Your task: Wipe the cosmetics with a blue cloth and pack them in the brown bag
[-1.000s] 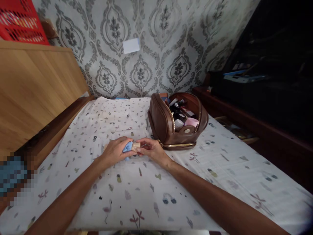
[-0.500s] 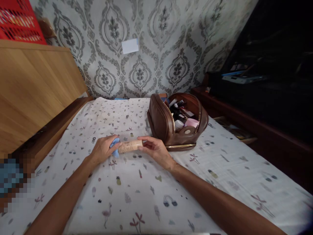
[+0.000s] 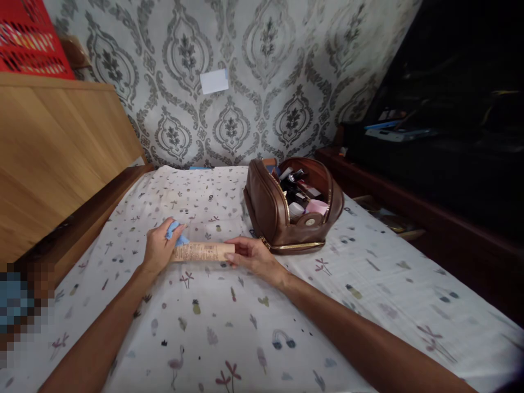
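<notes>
My right hand pinches one end of a beige tube that lies level just above the patterned sheet. My left hand is closed on a small blue cloth and wraps it around the tube's other end. An open brown leather toiletry bag stands just right of my hands, with several small bottles and a pink item inside.
The white sheet with small prints covers the bed. A wooden headboard rises at the left with a red crate on top. A dark wooden ledge and dark furniture run along the right. Patterned wallpaper is behind.
My left hand slid the blue cloth leftward along the tube, uncovering most of its length. My right hand stayed on the tube's right end.
</notes>
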{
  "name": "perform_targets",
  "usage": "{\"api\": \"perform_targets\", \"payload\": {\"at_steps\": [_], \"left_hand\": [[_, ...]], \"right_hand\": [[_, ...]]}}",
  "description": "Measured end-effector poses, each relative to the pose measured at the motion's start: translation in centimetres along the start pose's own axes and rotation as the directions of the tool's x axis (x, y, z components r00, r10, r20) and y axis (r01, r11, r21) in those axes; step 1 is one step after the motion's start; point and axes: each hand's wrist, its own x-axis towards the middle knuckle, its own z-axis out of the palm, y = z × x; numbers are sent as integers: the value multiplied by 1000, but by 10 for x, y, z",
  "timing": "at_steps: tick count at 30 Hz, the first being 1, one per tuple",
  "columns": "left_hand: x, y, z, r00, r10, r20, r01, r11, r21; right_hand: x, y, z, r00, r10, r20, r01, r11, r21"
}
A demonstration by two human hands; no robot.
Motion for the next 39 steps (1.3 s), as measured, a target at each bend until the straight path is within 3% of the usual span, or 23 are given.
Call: {"api": "perform_targets", "payload": {"at_steps": [7, 10, 12, 14, 16, 18, 19, 25, 31, 39], "left_hand": [[4, -15, -4, 991, -27, -133, 30, 999, 24], [-1, -9, 0, 983, 95, -154, -83, 993, 86], [-10, 3, 8, 970, 225, -92, -216, 971, 100], [-21, 16, 20, 926, 375, 40, -377, 922, 88], [-32, 27, 32, 840, 511, 180, -530, 845, 75], [-38, 33, 41, 765, 586, 266, -625, 775, 91], [-39, 34, 44, 750, 594, 290, -643, 758, 111], [-32, 23, 42, 801, 462, 380, -557, 809, 190], [-28, 12, 36, 792, 430, 433, -533, 833, 148], [-11, 7, 17, 777, 202, 596, -366, 916, 167]], "right_hand": [[1, -3, -1, 996, -61, -70, 59, 998, -33], [3, -1, -1, 992, -63, -105, 58, 997, -52], [4, 0, -1, 991, -56, -120, 49, 997, -63], [4, 0, -1, 991, -46, -126, 35, 995, -90], [3, 0, 0, 991, -40, -127, 25, 992, -122], [3, -1, 1, 991, -43, -130, 24, 989, -145], [2, -1, 1, 990, -47, -131, 27, 988, -153], [-1, -2, 4, 989, -66, -133, 42, 983, -178], [-3, -1, 7, 992, -69, -109, 44, 977, -211], [2, 4, 3, 983, -139, -123, 126, 986, -112]]}}
